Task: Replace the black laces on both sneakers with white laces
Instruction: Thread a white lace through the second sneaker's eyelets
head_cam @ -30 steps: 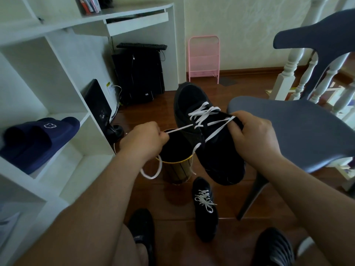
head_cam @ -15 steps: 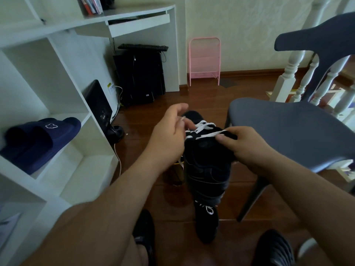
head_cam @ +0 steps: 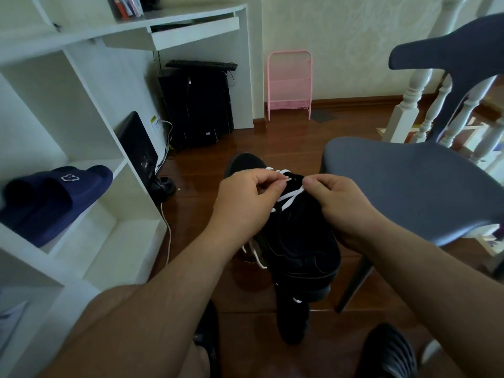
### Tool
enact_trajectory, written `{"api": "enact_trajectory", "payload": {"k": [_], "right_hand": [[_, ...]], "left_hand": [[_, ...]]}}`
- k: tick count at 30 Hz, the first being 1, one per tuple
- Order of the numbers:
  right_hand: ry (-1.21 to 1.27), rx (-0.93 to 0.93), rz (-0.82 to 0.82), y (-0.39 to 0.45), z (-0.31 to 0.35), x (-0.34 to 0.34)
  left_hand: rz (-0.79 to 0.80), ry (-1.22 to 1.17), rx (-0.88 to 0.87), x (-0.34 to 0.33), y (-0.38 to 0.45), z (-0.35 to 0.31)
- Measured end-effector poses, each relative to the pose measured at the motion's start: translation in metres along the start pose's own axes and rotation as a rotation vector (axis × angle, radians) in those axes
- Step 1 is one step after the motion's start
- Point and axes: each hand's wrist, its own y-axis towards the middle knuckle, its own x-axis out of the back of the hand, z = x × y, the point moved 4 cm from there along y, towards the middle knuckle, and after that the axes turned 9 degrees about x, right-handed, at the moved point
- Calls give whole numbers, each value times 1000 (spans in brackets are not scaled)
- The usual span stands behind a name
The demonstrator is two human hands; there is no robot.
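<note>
Left hand (head_cam: 246,203) has returned from its pull-out and now pinches the white lace (head_cam: 290,198) tip at an upper eyelet; right hand (head_cam: 342,205) grips the raised sneaker (head_cam: 302,241): lacing nearly complete

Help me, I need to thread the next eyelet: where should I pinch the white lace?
Pinch the white lace at its stiff tip near the left hand, coming from above the sneaker. The tip pokes up free there; the rest lies flat across the tongue.
</note>
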Motion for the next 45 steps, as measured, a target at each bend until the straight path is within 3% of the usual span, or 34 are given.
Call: {"api": "enact_trajectory", "payload": {"k": [5,16,27,33,41,43,45], "right_hand": [[-173,103,28,-4,7,-1],[-518,296,13,-6,19,-1],[-911,587,-26,-11,27,-4],[-1000,641,58,-12,25,-6],[-1111,742,129,-9,28,-13],[-1099,745,104,-10,29,-11],[-1066,706,82,-9,26,-6]], "left_hand": [[-26,116,-64,-4,-1,-3],[-124,27,-64,-3,-6,-7],[-231,190,-200,-11,-7,-19],[-127,202,-175,-14,-4,-17],[-247,477,-195,-5,0,-13],[-198,425,-188,-6,3,-12],[-10,287,-130,-8,6,-9]]}}
